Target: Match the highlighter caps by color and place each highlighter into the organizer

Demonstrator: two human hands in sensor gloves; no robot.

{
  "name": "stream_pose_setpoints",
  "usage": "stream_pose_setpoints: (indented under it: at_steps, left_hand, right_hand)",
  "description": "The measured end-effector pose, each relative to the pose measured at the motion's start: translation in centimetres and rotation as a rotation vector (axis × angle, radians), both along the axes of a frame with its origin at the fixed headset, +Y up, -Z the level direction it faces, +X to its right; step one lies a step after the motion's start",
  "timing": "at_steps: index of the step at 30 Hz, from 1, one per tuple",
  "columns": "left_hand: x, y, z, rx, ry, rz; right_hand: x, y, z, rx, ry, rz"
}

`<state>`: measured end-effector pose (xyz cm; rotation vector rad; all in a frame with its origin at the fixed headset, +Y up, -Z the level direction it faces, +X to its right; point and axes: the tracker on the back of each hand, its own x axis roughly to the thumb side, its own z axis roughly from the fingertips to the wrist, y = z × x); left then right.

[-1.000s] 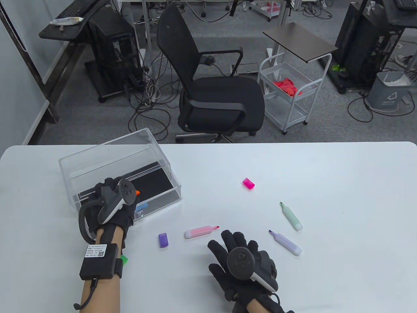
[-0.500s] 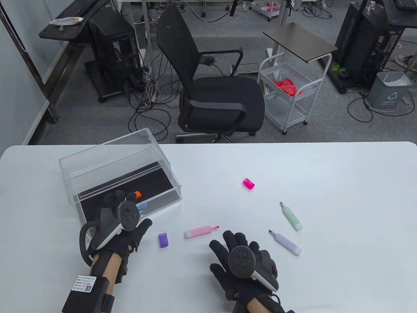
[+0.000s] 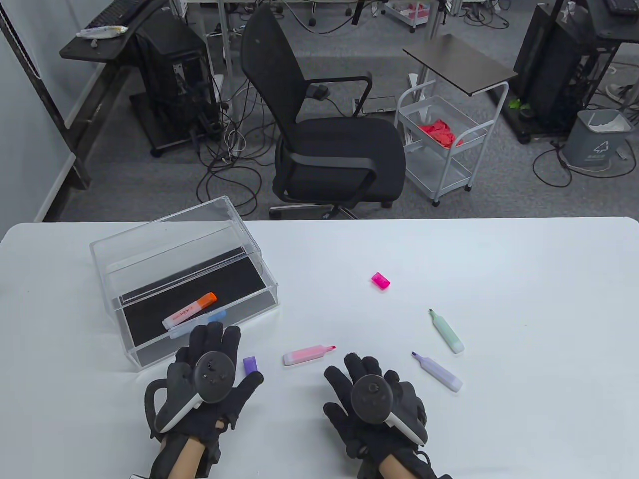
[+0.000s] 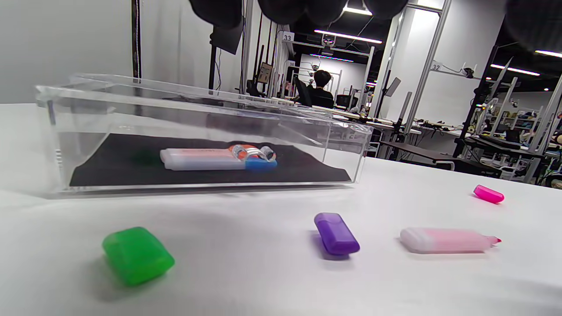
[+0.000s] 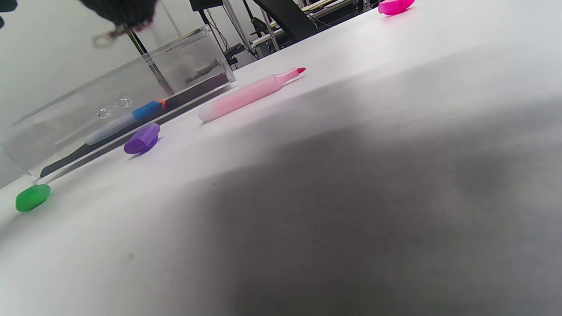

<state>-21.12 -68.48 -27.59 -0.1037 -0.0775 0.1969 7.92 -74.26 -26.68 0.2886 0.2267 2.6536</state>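
Observation:
The clear organizer holds an orange-capped highlighter and a blue-capped one. My left hand lies open just in front of it, holding nothing. A purple cap sits by its thumb. The green cap shows only in the wrist views. An uncapped pink highlighter lies between the hands. My right hand rests open and empty. To its right lie uncapped purple and green highlighters. A pink cap sits farther back.
The white table ends at its far edge, with a black office chair and a white cart on the floor behind. The organizer's open side faces the near edge.
My left hand has drawn back out of the organizer toward the near edge and to the right, leaving the orange-capped highlighter inside. The right hand has hardly moved.

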Motion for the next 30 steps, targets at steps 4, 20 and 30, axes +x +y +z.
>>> stream_pose_setpoints:
  at_steps: [4,20,30]
  left_hand:
    - [0.3,-1.1,0.3,-0.006,-0.007,0.035]
    - [0.7,-4.9,0.7,-0.034,-0.01,0.078]
    - [0.2,-5.7,0.9,-0.046,0.019,0.028]
  right_hand:
    - [0.0,0.0,0.0,-0.001,0.002,0.005]
    - [0.0,-0.7,-0.3,-0.018,-0.031,0.056]
    - [-0.3,0.1,-1.8,0.017,-0.049,0.139]
